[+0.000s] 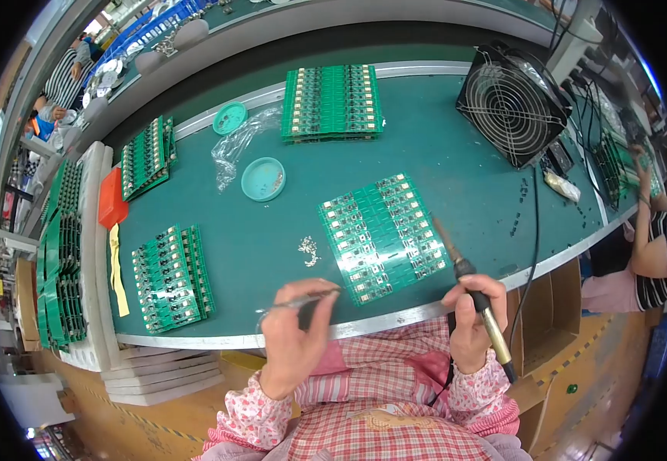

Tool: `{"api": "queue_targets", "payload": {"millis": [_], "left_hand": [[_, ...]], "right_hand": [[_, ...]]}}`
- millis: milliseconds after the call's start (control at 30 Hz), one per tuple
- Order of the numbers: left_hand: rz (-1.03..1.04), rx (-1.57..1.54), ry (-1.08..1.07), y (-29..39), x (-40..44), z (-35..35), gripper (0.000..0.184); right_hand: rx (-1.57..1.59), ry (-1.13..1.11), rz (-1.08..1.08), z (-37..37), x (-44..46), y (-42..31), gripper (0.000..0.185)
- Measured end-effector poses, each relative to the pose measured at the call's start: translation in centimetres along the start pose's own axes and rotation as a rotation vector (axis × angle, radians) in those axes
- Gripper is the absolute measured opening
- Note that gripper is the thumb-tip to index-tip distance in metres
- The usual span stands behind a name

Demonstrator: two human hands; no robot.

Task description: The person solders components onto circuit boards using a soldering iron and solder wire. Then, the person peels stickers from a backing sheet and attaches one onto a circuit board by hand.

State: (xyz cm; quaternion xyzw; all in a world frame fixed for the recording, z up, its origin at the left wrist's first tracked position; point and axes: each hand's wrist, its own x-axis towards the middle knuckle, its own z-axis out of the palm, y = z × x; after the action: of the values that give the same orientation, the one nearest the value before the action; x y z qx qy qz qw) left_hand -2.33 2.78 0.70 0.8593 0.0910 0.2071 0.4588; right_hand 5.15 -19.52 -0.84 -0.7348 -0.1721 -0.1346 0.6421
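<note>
A pair of tweezers (300,300) is pinched between the thumb and fingers of my left hand (296,330), over the front edge of the bench. My right hand (473,323) grips a soldering iron (490,321), its tip slanting up and away to the left. Between both hands lies a green panel of circuit boards (383,238), with rows of small white and dark components. The iron's tip is close to the panel's right edge; whether it touches, I cannot tell. Left of the panel is a small scatter of tiny parts (309,250).
Stacked board panels (332,104) sit at the back, with others (170,278) at left. Two round teal dishes (263,180) (230,118) lie near a crumpled plastic bag (243,146). A black fan (512,107) stands back right; a cable (536,223) hangs nearby. Another person (645,246) works at right.
</note>
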Motion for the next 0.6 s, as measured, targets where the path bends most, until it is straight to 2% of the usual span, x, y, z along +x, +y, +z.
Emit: {"api": "queue_targets", "payload": {"millis": [167, 600], "left_hand": [[0.019, -0.021, -0.096, 0.8, -1.4, 1.3, 0.015], [0.093, 0.118, -0.045, 1.1, -1.6, 2.2, 0.017]], "right_hand": [[0.025, 0.0, -0.045, -0.7, -1.9, -0.1, 0.022], [0.021, 0.002, -0.001, -1.3, -3.2, 0.1, 0.019]]}}
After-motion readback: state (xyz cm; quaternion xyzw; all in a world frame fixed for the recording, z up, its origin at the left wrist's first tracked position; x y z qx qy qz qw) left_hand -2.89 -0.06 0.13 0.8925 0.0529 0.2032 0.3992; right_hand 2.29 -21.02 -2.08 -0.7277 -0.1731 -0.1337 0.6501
